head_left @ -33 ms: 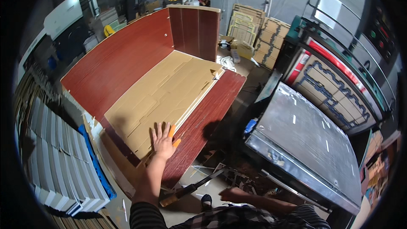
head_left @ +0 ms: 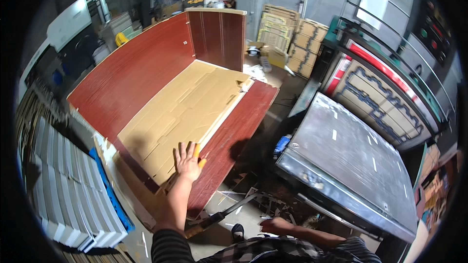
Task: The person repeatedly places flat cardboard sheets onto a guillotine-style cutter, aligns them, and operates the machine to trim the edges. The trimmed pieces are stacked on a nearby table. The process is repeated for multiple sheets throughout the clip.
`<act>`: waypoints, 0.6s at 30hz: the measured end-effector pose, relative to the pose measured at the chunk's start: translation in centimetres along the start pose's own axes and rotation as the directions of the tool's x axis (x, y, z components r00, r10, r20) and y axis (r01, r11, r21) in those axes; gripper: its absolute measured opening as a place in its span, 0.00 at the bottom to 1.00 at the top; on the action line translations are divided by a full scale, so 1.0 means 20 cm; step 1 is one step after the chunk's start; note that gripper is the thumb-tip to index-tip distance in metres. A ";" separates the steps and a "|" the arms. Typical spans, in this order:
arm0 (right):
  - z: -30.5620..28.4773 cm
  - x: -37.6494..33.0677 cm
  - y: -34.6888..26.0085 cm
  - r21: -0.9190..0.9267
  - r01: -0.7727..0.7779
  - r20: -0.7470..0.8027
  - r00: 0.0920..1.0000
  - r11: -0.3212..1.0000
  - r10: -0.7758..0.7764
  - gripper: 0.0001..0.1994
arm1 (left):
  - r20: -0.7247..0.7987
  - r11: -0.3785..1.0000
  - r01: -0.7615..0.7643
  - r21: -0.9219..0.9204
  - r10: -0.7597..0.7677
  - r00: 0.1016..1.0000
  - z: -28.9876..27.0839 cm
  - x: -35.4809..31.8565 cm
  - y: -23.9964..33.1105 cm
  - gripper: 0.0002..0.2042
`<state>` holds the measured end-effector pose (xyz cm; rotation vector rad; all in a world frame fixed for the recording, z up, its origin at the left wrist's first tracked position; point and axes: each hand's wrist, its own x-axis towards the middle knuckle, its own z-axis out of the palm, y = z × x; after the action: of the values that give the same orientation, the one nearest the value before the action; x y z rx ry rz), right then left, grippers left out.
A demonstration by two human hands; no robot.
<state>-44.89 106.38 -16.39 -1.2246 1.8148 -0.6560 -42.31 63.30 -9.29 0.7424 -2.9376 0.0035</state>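
Observation:
My left hand point(head_left: 187, 163) lies flat and spread on the near right corner of a stack of die-cut brown cardboard sheets point(head_left: 180, 104). Orange covers wrap its thumb and forefinger. The stack rests on a dark red wood-look table point(head_left: 236, 122), with tall red panels point(head_left: 141, 68) along its left and far sides. My right hand point(head_left: 277, 225) hangs low in front of my body with its fingers curled; nothing shows in it. Just left of it a long bar with a dark, tan-ended handle point(head_left: 212, 220) slants above the floor.
To the right stands a press with a scuffed metal bed point(head_left: 351, 146) and an upright cutting die point(head_left: 382, 104). Stacked grey-white sheets point(head_left: 73, 185) fill the left. Paper scraps point(head_left: 273, 204) litter the floor. More die boards point(head_left: 304, 46) lean on the back wall.
The whole view has shifted slightly, so the table and press appear a little further left. My left hand stays on the cardboard; my right hand appears slightly further right.

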 end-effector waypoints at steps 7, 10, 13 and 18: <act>0.18 -1.08 0.31 0.598 -0.172 -0.442 0.744 0.783 0.501 0.19 | 0.352 0.969 0.243 0.032 -0.239 0.905 -0.08 0.23 0.22 0.31; -0.03 -1.35 -0.11 0.558 -0.199 -0.405 0.782 0.806 0.474 0.17 | -0.150 0.988 0.106 -0.110 -0.122 0.981 -0.08 0.26 0.39 0.27; -0.21 -1.66 -0.37 0.698 -0.087 -0.468 0.695 0.710 0.545 0.16 | -0.406 0.853 -0.178 -0.491 -0.043 0.913 -0.35 0.40 0.99 0.22; -0.25 -2.50 -0.49 0.485 0.237 -0.867 0.000 0.842 0.499 0.13 | -0.533 0.272 -0.555 -0.786 0.156 0.831 -0.80 0.40 1.95 0.18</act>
<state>-35.30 148.54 11.21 0.1452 2.4650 -2.1888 -66.07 94.21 8.48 -0.1620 -2.0668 -1.2494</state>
